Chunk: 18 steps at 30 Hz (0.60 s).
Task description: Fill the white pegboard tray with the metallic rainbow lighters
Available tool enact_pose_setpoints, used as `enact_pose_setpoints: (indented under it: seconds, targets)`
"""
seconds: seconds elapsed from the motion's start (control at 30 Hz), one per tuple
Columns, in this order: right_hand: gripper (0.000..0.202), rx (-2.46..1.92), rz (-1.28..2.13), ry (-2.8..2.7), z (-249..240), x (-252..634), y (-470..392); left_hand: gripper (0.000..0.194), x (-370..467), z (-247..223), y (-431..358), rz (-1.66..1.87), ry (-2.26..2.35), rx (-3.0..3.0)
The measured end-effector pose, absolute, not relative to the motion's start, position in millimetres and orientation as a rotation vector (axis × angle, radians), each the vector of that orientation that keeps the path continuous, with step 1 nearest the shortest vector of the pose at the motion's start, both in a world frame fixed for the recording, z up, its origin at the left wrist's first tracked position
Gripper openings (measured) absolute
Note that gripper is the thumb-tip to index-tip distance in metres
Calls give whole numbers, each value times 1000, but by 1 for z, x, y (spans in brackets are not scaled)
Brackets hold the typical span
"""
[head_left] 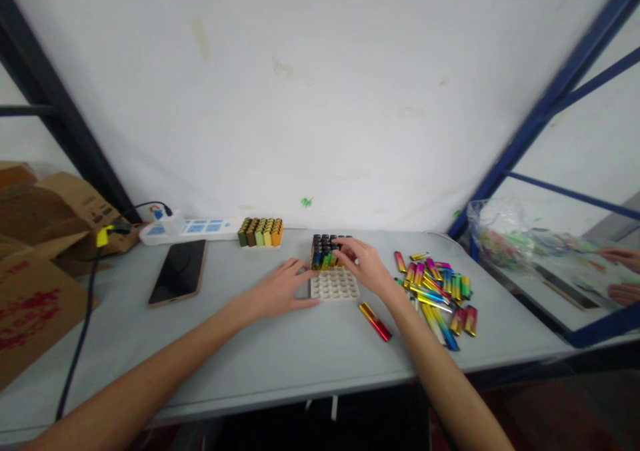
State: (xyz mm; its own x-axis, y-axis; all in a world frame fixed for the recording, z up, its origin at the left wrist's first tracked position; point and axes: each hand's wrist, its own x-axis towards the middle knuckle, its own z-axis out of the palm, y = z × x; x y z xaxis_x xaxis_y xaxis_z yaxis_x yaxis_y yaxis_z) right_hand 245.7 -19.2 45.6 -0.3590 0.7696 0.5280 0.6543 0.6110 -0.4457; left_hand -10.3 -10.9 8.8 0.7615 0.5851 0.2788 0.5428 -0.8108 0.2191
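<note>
A white tray with rows of round holes lies flat on the table. Upright lighters with black tops fill its far rows, their bodies in rainbow metallic colours. My right hand reaches over the tray from the right, thumb and index finger closed on a lighter at the front of that group; the fingers partly hide it. At the tray's left edge rests my left hand, thumb and fingers apart, with nothing visible between them. A single red-and-gold lighter lies in front of the tray, near my right forearm.
To the right lies a loose pile of metallic lighters. A second block of upright lighters stands by the wall, beside a power strip. A phone, cardboard boxes and a plastic bag are further out.
</note>
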Motion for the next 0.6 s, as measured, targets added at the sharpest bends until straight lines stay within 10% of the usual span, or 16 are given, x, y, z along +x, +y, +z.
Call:
enact_pose_setpoints:
  seconds: [0.6]
  targets:
    - [11, -1590, 389, -2489, 58, 297, -100, 59, -10, 3, -8, 553, 885, 2842]
